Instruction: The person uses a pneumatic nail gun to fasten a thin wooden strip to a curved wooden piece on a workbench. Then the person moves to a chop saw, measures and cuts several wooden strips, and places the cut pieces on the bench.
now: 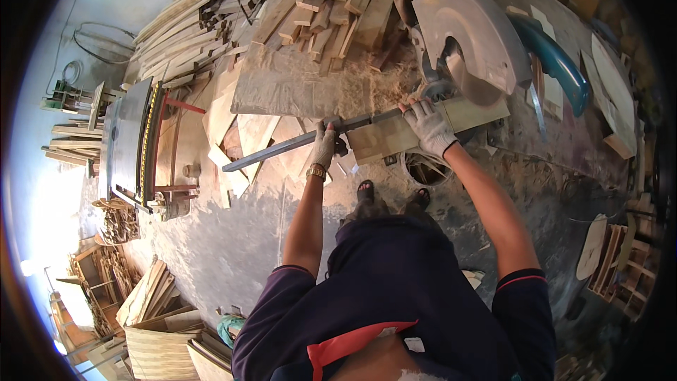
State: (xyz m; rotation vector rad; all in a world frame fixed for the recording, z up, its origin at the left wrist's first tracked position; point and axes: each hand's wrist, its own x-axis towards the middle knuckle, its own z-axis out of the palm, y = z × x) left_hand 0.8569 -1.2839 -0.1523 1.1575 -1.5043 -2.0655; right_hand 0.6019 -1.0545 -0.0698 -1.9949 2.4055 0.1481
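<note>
A pale wooden board (384, 139) lies along a long grey metal bar (271, 151), its right end below the chop saw (469, 39) with a grey guard and blade. My right hand (428, 129), in a light work glove, grips this board, its fingertips over the far edge by the bar. Further left, my gloved left hand (323, 148) closes around the metal bar, beside a small black part (340, 145) at the board's left end. A wristwatch (316, 171) sits on my left wrist. The saw's teal handle (557, 63) is at the right, with no hand on it.
Short timber offcuts (338, 7) and sawdust (360, 81) cover the bench beyond the bar. Longer planks (180, 32) are stacked at the far left, near a table with a yellow-edged strip (148, 144). A round opening (427, 169) shows near my feet. Wooden panels (166, 353) stand lower left.
</note>
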